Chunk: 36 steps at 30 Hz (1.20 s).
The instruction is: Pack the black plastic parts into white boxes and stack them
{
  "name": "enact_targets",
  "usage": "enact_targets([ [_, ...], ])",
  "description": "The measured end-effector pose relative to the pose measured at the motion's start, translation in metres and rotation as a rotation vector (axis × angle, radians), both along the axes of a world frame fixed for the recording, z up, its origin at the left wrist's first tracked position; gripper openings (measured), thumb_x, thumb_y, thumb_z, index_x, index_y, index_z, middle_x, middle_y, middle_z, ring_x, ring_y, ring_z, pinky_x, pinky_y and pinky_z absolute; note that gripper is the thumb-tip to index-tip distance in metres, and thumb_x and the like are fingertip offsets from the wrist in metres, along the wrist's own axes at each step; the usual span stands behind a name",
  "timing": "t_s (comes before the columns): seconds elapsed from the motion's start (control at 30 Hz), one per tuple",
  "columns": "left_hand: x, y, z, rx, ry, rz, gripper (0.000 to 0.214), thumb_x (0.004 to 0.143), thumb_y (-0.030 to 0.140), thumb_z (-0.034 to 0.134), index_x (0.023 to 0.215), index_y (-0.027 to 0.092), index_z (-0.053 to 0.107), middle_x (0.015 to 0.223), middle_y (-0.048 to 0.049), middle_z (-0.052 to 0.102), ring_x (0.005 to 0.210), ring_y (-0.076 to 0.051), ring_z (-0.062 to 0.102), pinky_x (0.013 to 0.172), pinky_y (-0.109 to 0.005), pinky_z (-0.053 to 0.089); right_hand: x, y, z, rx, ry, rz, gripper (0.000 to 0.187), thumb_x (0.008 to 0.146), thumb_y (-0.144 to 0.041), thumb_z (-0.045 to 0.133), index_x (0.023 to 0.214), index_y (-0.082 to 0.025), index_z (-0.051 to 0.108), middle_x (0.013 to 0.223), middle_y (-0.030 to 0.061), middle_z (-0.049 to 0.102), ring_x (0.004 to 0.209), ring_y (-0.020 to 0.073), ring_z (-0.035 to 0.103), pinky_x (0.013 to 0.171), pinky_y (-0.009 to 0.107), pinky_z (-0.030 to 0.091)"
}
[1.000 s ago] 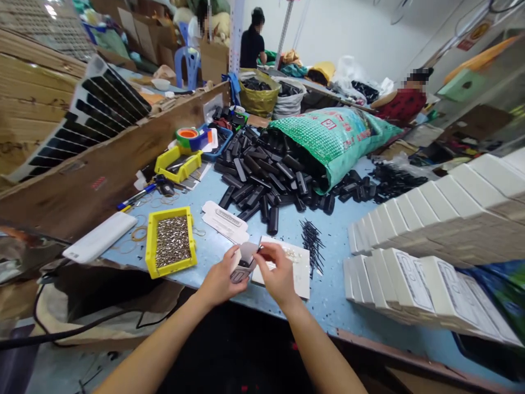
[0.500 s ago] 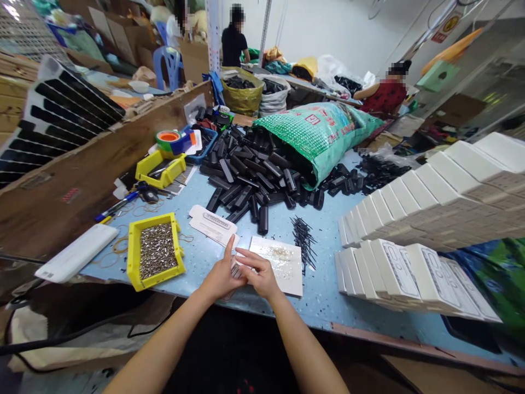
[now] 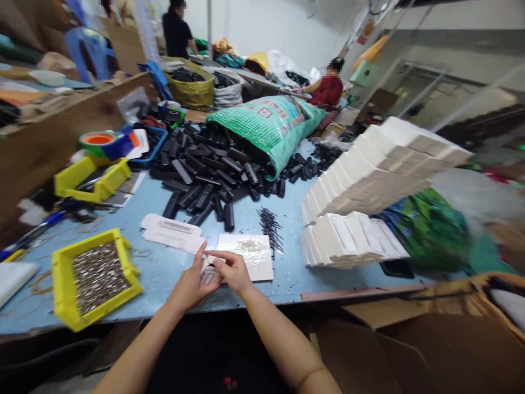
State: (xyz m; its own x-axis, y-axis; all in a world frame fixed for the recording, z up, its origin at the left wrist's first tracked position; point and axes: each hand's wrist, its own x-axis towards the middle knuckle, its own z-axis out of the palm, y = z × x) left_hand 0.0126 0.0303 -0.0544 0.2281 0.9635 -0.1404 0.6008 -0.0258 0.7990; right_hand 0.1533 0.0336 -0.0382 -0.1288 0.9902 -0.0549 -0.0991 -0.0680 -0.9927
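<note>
A small white box point(image 3: 208, 275) with a printed outline is between my two hands near the table's front edge. My left hand point(image 3: 186, 284) is wrapped around its left side, index finger pointing up along it. At its upper end, my right hand point(image 3: 233, 271) presses thumb and fingers together at the edge. Part of the box is hidden by the fingers. Just beyond lies a flat printed white carton point(image 3: 174, 232). To the right is a white board point(image 3: 264, 268) with small shiny bits on top, and thin black sticks point(image 3: 270, 227) lie past it.
A yellow bin point(image 3: 61, 284) of small metal pieces stands left. Black plastic cases point(image 3: 203, 197) spill from a green sack point(image 3: 270, 126). Stacked white boxes point(image 3: 348, 180) rise on the right. A yellow tray point(image 3: 69, 178) and tape rolls point(image 3: 98, 138) sit back left. Two people work farther off.
The view has swung right, so the table's contents appear farther left. My right fingers have closed in at the box's upper end, and more of its printed face shows.
</note>
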Motion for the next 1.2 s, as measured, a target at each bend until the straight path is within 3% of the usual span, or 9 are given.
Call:
enact_targets([
  [0.2, -0.003, 0.009, -0.001, 0.013, -0.074, -0.027, 0.102, 0.070, 0.042, 0.067, 0.149, 0.017, 0.007, 0.103, -0.0116, 0.069, 0.083, -0.030, 0.071, 0.072, -0.038, 0.055, 0.008, -0.009, 0.005, 0.406, -0.256, 0.036, 0.030, 0.081, -0.035, 0.061, 0.109, -0.026, 0.069, 0.122, 0.0004, 0.065, 0.123, 0.0199, 0.054, 0.109, 0.039, 0.038],
  [0.4, 0.003, -0.014, 0.019, -0.002, -0.335, 0.166, 0.081, 0.085, 0.050, 0.047, 0.149, 0.018, 0.009, 0.138, -0.0185, 0.047, 0.121, -0.029, 0.054, 0.101, -0.047, 0.044, 0.022, -0.047, 0.005, 0.302, -0.569, 0.113, 0.111, 0.056, -0.030, 0.083, 0.149, -0.020, 0.022, 0.153, 0.0151, 0.025, 0.139, 0.0305, 0.031, 0.109, 0.045, 0.036],
  [0.47, -0.020, -0.017, 0.032, 0.054, -0.363, 0.127, 0.076, 0.086, 0.050, 0.045, 0.148, 0.023, 0.009, 0.142, -0.0148, 0.043, 0.124, -0.027, 0.051, 0.102, -0.047, 0.043, 0.055, -0.054, 0.025, 0.353, -0.649, 0.055, 0.086, 0.066, -0.024, 0.073, 0.143, -0.021, 0.034, 0.149, 0.0142, 0.033, 0.135, 0.0292, 0.037, 0.107, 0.044, 0.039],
  [0.6, -0.108, -0.003, 0.049, 0.306, 0.168, 0.425, 0.052, 0.079, 0.052, 0.053, 0.122, 0.024, 0.045, 0.116, -0.0090, 0.059, 0.107, -0.031, 0.059, 0.096, -0.053, 0.047, 0.177, -0.047, 0.089, 0.435, -1.015, -0.547, 0.048, 0.082, -0.025, 0.054, 0.130, -0.021, 0.049, 0.123, 0.0123, 0.056, 0.117, 0.0260, 0.054, 0.100, 0.045, 0.044],
  [0.77, -0.184, 0.008, 0.023, 0.299, 0.637, 0.195, 0.024, 0.086, 0.037, 0.034, 0.093, 0.024, 0.052, 0.092, -0.0036, 0.065, 0.099, -0.030, 0.061, 0.092, -0.054, 0.047, 0.290, -0.033, 0.125, 0.534, -1.547, -0.753, 0.035, 0.081, -0.025, 0.049, 0.113, -0.017, 0.061, 0.119, 0.0146, 0.058, 0.115, 0.0307, 0.053, 0.106, 0.059, 0.030],
  [0.87, -0.186, 0.009, 0.008, 0.242, 0.734, 0.166, 0.029, 0.088, 0.034, 0.029, 0.080, 0.024, 0.055, 0.081, -0.0033, 0.066, 0.084, -0.028, 0.064, 0.082, -0.050, 0.051, 0.264, -0.020, 0.115, 0.539, -1.546, -0.826, 0.028, 0.083, -0.026, 0.051, 0.107, -0.018, 0.064, 0.120, 0.0148, 0.059, 0.120, 0.0339, 0.049, 0.105, 0.069, 0.018],
  [0.97, -0.181, 0.013, 0.010, 0.210, 0.729, 0.190, 0.032, 0.087, 0.033, 0.030, 0.068, 0.023, 0.053, 0.071, -0.0020, 0.065, 0.076, -0.024, 0.063, 0.078, -0.042, 0.051, 0.179, 0.025, 0.085, 0.513, -1.107, -0.629, 0.032, 0.087, -0.030, 0.051, 0.116, -0.018, 0.060, 0.120, 0.0134, 0.059, 0.114, 0.0267, 0.054, 0.099, 0.052, 0.041],
  [1.1, -0.182, 0.016, 0.029, 0.251, 0.624, 0.242, 0.034, 0.086, 0.045, 0.037, 0.074, 0.024, 0.061, 0.080, 0.0006, 0.071, 0.085, -0.024, 0.064, 0.083, -0.040, 0.050, 0.063, 0.113, 0.028, 0.065, -0.607, -0.307, 0.062, 0.073, -0.031, 0.069, 0.129, -0.014, 0.050, 0.128, 0.0157, 0.055, 0.115, 0.0265, 0.055, 0.099, 0.042, 0.043],
  [1.2, -0.183, 0.006, 0.043, 0.244, 0.484, 0.412, 0.035, 0.083, 0.055, 0.044, 0.080, 0.027, 0.066, 0.088, 0.0043, 0.073, 0.093, -0.025, 0.065, 0.089, -0.042, 0.049, 0.035, 0.147, -0.001, -0.165, -0.453, -0.285, 0.085, 0.053, -0.016, 0.080, 0.131, -0.012, 0.047, 0.116, 0.0155, 0.062, 0.112, 0.0299, 0.057, 0.098, 0.045, 0.043],
])
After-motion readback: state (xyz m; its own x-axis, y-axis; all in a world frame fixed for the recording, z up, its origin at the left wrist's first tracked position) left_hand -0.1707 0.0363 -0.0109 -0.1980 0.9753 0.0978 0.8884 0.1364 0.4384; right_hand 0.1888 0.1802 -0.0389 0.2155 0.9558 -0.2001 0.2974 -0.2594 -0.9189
